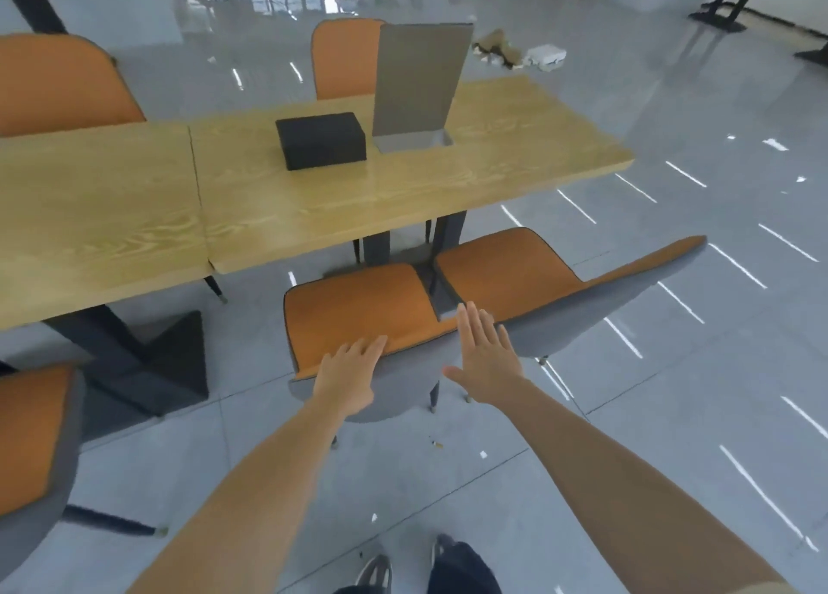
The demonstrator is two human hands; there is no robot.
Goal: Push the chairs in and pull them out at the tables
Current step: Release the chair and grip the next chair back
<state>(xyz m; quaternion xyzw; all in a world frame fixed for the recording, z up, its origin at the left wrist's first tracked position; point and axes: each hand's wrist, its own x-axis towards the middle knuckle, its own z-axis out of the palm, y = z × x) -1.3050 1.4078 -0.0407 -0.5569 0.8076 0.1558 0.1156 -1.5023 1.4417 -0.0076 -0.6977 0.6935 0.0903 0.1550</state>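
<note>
Where the light wood-grain worktop (403,199) ends on its near side, two chairs with orange seats and grey shell backs are seen standing side by side, pulled clear of the worktop edge. The nearer orange-and-grey chair (358,320) stands just in front of the worktop's dark legs, and its backrest top is touched by the left hand (347,376), laid palm-down with the fingers slightly curled over the rim; a firm grip cannot be confirmed. The right hand (486,360) is held open and flat, fingers extended and together, at the gap between this chair and the second orange-and-grey chair (537,280), which is angled away to the right of the worktop; whether that hand touches either backrest cannot be told. On the worktop a black rectangular box (320,140) is placed near the middle, and just beside it, to the right, an upright grey-brown panel (419,78) rises from a rectangular slot. Beyond the worktop's far edge, a third orange chair back (342,58) is visible. A second wood-grain worktop (89,212) adjoins on the left, edge to edge. Below the worktop, glossy grey floor tiles (672,369) are shown, with the person's shoes at the lower frame edge.
</note>
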